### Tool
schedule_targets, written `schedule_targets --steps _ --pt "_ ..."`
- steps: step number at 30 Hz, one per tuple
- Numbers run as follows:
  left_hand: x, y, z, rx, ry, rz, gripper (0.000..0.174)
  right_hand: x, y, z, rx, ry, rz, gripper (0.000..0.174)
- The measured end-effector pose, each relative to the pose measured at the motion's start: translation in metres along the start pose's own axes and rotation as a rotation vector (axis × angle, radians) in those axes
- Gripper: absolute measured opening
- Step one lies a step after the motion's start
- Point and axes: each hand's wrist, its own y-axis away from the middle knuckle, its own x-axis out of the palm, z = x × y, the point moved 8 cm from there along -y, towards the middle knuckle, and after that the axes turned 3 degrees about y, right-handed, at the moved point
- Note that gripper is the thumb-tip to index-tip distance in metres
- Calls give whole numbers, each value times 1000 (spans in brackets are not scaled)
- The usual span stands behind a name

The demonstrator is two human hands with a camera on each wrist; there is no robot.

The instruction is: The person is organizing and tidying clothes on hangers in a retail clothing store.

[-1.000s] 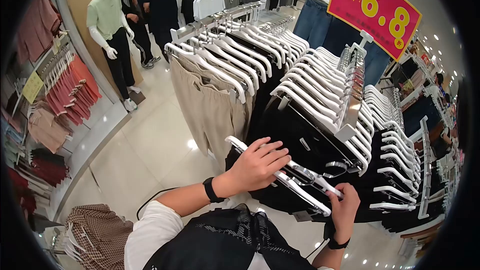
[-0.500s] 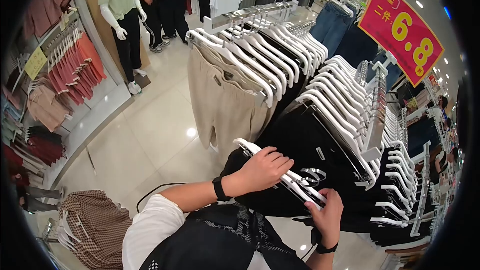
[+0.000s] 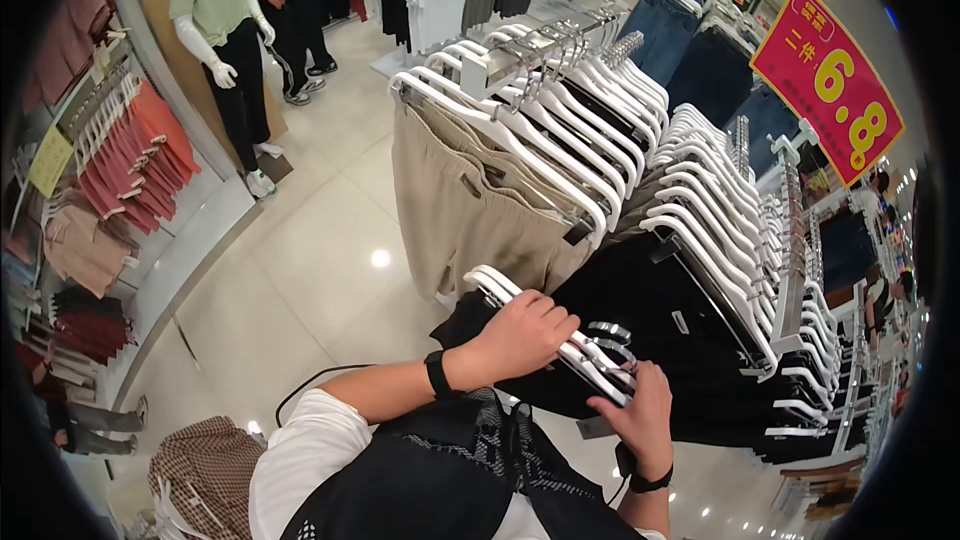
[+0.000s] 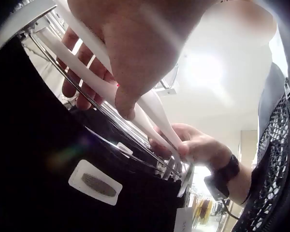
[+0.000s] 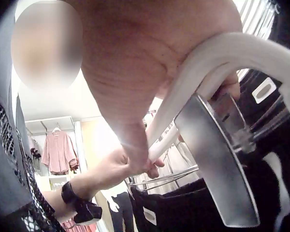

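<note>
Two or so white hangers [image 3: 487, 285] lie side by side in front of the person's body, their metal hooks [image 3: 612, 332] bunched together. Toward one end my left hand [image 3: 520, 338] grips them from above; in the left wrist view its thumb crosses the near side and fingers show behind. My right hand [image 3: 640, 418] holds the other end, thumb on the near side. Black trousers [image 4: 34, 145] with a white label [image 4: 95, 182] hang from the hangers. A wide metal clip [image 5: 217, 164] shows below the right hand in the right wrist view.
Beige trousers [image 3: 470, 210] hang on a rack just ahead. To the right, black trousers on white hangers [image 3: 700, 200] fill another rack under a red price sign [image 3: 830, 85]. A mannequin [image 3: 225, 30] and people stand at back left. Checked clothing [image 3: 205, 465] hangs at lower left.
The hangers, spread apart at the right end before, now lie close together. My right hand has moved left, nearer my left hand. The head view has shifted, bringing the beige trousers further right.
</note>
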Motion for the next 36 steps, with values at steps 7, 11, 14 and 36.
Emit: schedule_targets --steps 7,11,14,36 --pt "-18 -9 32 93 24 143 36 13 -13 30 -8 148 -123 31" --pt "-13 -18 33 207 61 256 33 16 -6 32 39 242 -148 29" --pt "-8 -24 26 276 96 285 30 12 2 31 86 282 -185 29" --pt "3 -69 -34 302 54 78 27 -143 31 -88 202 478 -760 39"
